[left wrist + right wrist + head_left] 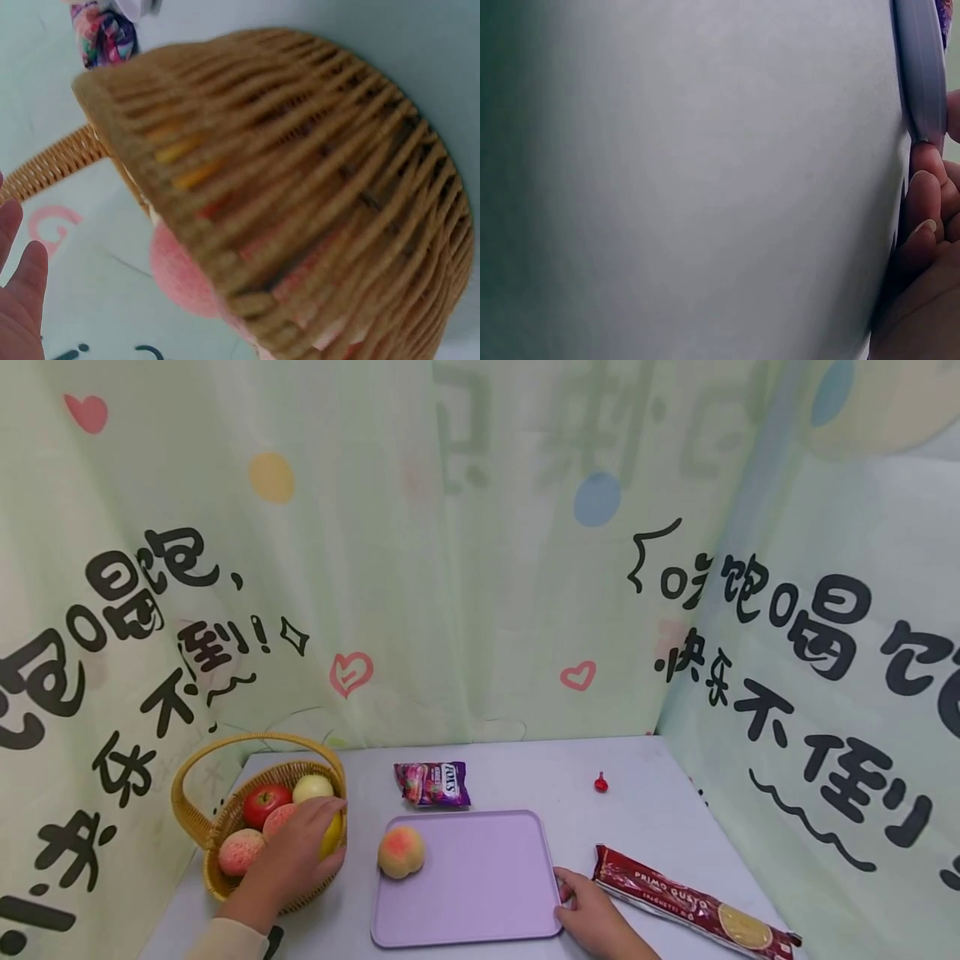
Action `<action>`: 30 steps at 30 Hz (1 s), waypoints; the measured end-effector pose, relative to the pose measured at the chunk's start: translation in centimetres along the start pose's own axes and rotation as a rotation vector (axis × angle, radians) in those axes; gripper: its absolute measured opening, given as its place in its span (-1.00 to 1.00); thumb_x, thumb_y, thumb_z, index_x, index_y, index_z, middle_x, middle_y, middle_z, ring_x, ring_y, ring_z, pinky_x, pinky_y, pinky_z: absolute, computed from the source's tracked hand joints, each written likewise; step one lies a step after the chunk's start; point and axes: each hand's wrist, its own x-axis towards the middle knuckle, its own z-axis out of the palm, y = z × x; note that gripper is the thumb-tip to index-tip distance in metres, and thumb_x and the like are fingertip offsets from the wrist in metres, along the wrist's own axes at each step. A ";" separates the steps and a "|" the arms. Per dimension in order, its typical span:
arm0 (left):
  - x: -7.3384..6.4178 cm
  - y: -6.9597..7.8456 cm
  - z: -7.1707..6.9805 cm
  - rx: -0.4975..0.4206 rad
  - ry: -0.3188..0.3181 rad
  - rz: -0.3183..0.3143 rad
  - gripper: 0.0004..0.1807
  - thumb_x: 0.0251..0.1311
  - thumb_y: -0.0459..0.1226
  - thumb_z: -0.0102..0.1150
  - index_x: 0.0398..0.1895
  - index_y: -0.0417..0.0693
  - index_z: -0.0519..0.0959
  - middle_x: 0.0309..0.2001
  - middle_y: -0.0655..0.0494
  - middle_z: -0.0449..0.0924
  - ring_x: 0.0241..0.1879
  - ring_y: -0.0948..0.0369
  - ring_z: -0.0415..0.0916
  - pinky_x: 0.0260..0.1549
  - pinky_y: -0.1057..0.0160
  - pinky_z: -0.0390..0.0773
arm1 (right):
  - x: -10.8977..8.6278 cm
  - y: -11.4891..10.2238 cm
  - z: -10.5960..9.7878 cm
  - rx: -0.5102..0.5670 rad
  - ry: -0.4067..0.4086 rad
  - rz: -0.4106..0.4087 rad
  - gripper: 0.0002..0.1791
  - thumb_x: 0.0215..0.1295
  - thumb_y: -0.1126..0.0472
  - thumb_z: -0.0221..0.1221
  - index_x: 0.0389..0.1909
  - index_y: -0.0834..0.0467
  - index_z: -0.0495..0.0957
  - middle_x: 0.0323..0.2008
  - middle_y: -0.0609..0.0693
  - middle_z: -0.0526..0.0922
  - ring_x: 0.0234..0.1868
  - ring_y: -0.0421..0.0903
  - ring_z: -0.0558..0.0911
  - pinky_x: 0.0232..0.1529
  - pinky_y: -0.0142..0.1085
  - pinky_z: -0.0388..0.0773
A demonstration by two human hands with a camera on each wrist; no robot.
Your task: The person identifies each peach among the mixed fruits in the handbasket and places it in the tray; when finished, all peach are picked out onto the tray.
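A wicker basket (210, 870) with a tall handle stands at the left and holds a red apple (262, 803), a pale green fruit (312, 787), pinkish peaches (242, 852) and something yellow (332, 837). My left hand (298, 842) is over the basket, fingers and thumb spread apart around the yellow item's side; the left wrist view shows nothing between the visible fingers. With my right hand (594, 914) I pinch the right rim of a lilac tray (480, 881), fingers curled beneath it. One peach (401, 852) rests on the tray's left side.
Behind the tray lies a purple snack bag (432, 784). A dark red spaghetti packet (686, 896) lies slanting at the right, beside my right hand. Farther back is a small red object (601, 782). Printed curtains (480, 568) surround the white table.
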 end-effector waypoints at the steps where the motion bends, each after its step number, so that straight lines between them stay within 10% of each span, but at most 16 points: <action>1: 0.0 -0.2 -0.1 -0.013 0.002 -0.016 -0.30 0.06 -0.13 0.55 0.28 -0.10 0.51 0.23 0.03 0.55 0.28 0.03 0.45 0.24 -0.10 0.58 | 0.0 0.0 0.0 -0.002 0.003 -0.002 -0.30 0.25 0.32 0.28 0.41 0.39 0.35 -0.24 -0.01 0.52 -0.28 -0.08 0.46 -0.37 -0.32 0.49; 30: 1.0 -4.7 0.2 -0.173 -0.051 -0.257 -0.19 0.21 -0.13 0.41 0.43 -0.28 0.30 0.40 -0.29 0.32 0.40 -0.25 0.23 0.32 -0.34 0.36 | 0.1 0.1 0.1 0.006 -0.004 -0.009 -0.28 0.22 0.32 0.27 0.41 0.42 0.34 -0.27 -0.02 0.52 -0.34 -0.09 0.44 -0.46 -0.35 0.43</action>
